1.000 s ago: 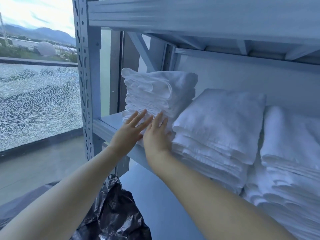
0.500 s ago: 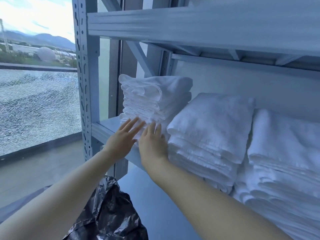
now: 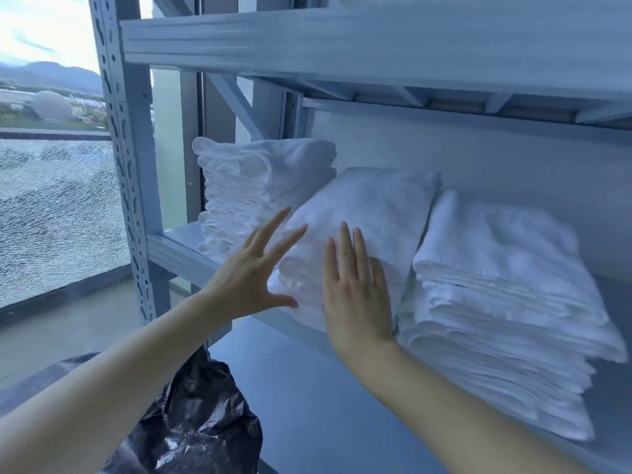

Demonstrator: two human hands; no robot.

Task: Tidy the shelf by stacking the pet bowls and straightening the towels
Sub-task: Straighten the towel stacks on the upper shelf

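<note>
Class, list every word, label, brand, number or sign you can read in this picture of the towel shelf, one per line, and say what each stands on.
None: no readable text appears anywhere.
The towel stacks, the shelf frame and the black plastic bag carry no visible print or labels.
The buildings through the window are too far off and blurred to show any sign.

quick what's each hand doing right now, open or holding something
Left hand: open, fingers spread, holding nothing.
Right hand: open, flat against the middle towel stack.

One head-worn view looks forward and slightly down, close to the shelf (image 3: 178, 249). It faces the towels (image 3: 369, 213) at arm's reach.
</note>
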